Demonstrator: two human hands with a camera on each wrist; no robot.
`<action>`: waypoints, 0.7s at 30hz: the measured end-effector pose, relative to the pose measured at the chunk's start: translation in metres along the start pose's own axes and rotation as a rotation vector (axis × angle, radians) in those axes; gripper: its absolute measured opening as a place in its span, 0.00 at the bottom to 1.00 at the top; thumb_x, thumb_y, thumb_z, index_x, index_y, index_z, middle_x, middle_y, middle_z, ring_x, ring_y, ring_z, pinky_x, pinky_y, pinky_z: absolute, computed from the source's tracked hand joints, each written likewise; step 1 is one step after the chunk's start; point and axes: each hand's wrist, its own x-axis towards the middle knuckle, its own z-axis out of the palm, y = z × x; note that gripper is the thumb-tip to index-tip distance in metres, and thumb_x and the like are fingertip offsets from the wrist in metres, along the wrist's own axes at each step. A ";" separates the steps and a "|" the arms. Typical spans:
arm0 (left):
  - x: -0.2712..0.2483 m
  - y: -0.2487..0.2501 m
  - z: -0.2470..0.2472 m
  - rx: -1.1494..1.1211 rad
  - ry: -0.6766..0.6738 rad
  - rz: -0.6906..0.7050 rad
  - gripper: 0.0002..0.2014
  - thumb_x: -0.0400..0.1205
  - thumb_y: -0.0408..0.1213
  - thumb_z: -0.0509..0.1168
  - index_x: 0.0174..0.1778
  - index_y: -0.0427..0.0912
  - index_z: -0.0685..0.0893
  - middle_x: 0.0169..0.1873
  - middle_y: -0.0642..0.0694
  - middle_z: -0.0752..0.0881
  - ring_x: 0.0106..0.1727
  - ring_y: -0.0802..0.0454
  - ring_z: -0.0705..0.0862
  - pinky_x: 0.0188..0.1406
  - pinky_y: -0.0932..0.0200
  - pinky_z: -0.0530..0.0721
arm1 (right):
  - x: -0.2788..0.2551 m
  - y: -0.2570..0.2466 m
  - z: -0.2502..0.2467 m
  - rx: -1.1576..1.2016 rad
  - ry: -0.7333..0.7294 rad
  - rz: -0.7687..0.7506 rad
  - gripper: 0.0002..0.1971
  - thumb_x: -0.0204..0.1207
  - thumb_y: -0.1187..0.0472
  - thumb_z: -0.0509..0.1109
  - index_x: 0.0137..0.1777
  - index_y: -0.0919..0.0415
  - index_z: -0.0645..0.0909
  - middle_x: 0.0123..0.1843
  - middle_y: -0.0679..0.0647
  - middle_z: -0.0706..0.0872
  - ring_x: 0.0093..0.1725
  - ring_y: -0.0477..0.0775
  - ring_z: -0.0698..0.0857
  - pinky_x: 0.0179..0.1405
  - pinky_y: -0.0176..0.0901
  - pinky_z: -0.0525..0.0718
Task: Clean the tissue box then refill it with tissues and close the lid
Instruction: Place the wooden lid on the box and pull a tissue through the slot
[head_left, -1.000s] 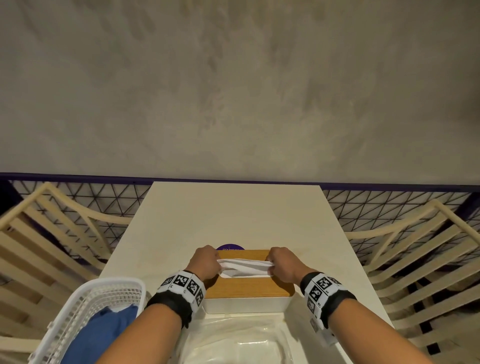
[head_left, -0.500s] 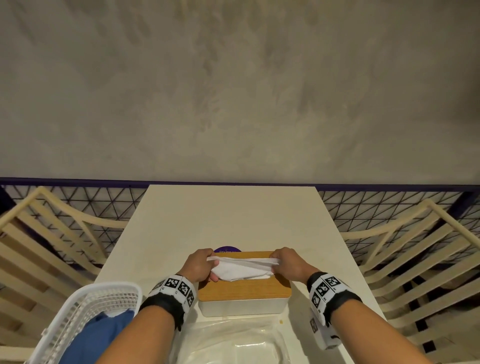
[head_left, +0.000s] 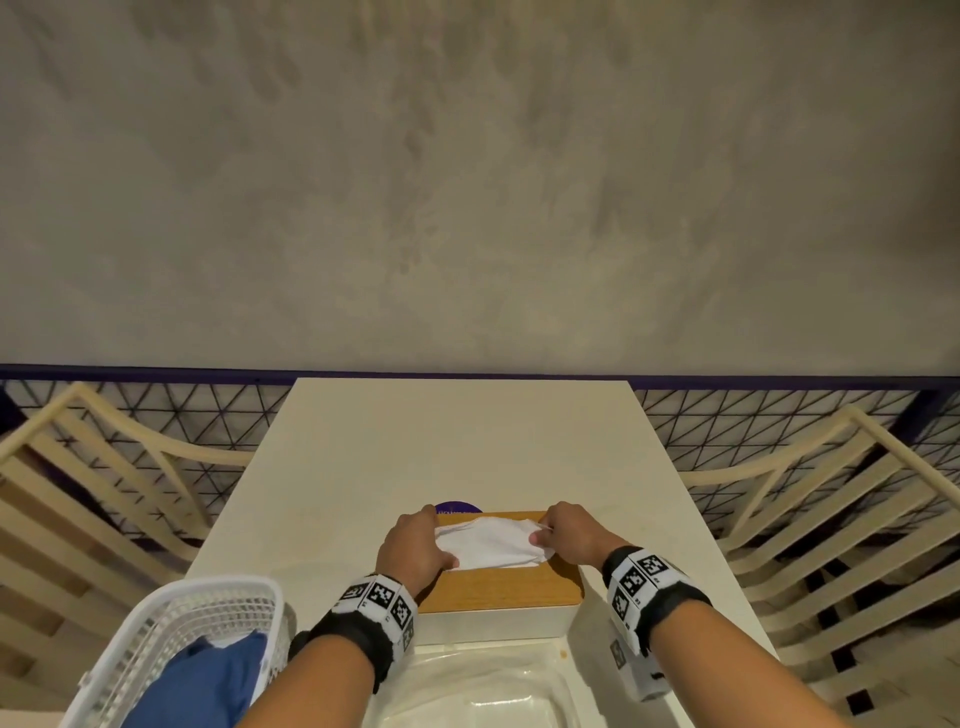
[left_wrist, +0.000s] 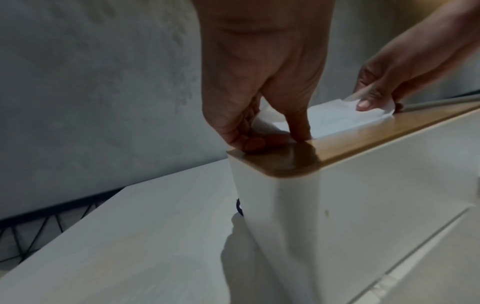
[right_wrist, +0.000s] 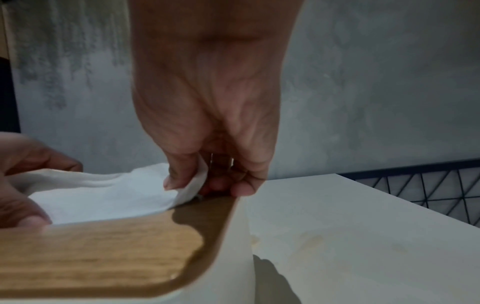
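Note:
A white tissue box (head_left: 493, 626) with a wooden lid (head_left: 498, 590) stands on the near part of the table. A white tissue (head_left: 491, 540) lies spread on top of the lid. My left hand (head_left: 415, 545) pinches the tissue's left end, fingertips down on the lid (left_wrist: 363, 142), as the left wrist view shows (left_wrist: 270, 131). My right hand (head_left: 574, 532) pinches the right end between thumb and fingers (right_wrist: 192, 183). The tissue (right_wrist: 103, 197) sags slightly between the two hands. The box wall (left_wrist: 363, 226) shows white and plain.
A white plastic basket (head_left: 171, 639) holding blue cloth (head_left: 202, 686) sits at the table's near left corner. Clear plastic wrapping (head_left: 488, 691) lies in front of the box. A purple round sticker (head_left: 457, 506) is behind the box. Cream slatted chairs (head_left: 831, 519) flank the table (head_left: 457, 441).
The tissue has come further out over the lid and lies flatter and wider between my hands. Both hands keep their hold on its ends, now lower on the lid.

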 end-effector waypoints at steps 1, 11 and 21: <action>0.000 0.000 0.000 0.003 0.001 0.000 0.22 0.72 0.41 0.76 0.59 0.37 0.79 0.57 0.39 0.86 0.56 0.42 0.85 0.52 0.54 0.83 | 0.001 -0.001 0.001 -0.002 0.000 0.007 0.22 0.82 0.61 0.64 0.24 0.54 0.68 0.28 0.50 0.74 0.31 0.48 0.73 0.24 0.30 0.63; 0.015 -0.018 -0.015 -0.367 -0.087 -0.158 0.10 0.85 0.32 0.60 0.39 0.37 0.82 0.13 0.53 0.84 0.24 0.57 0.83 0.24 0.66 0.75 | -0.001 0.012 -0.010 0.116 0.016 -0.031 0.20 0.81 0.59 0.65 0.26 0.55 0.67 0.29 0.49 0.70 0.29 0.44 0.68 0.28 0.36 0.62; 0.015 -0.022 -0.009 -0.430 -0.025 -0.170 0.18 0.87 0.34 0.57 0.28 0.44 0.75 0.03 0.56 0.75 0.08 0.67 0.75 0.25 0.63 0.69 | -0.003 0.012 0.001 0.192 0.137 -0.013 0.23 0.77 0.64 0.69 0.22 0.54 0.66 0.25 0.48 0.68 0.27 0.44 0.67 0.27 0.35 0.61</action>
